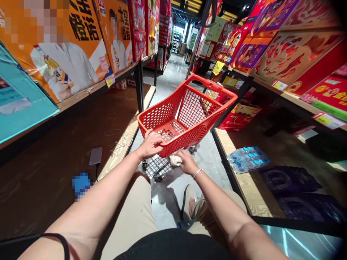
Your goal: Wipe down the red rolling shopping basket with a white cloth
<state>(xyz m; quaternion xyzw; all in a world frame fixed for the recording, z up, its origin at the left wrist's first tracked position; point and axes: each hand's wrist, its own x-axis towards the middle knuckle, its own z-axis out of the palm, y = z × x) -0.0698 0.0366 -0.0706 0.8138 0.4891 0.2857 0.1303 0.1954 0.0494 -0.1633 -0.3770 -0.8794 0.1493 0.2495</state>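
A red plastic shopping cart (189,133) stands in the aisle, its basket bare inside and its handle at the far end. My left hand (151,143) is closed over the near rim of the basket. Bunched in my right hand (189,162) is a white cloth (175,160), just below the basket's near right corner. The fingers of that hand are wrapped round the cloth. Under the basket, the cart's lower grid and black casters (157,176) show close to my feet.
Shelves with orange boxes (81,54) line the left; red and gold gift boxes (295,54) fill the right. A pack of water bottles (248,159) lies on the low right ledge. On the left lower shelf lie a power bank-like slab (95,156) and a thin cable (121,141).
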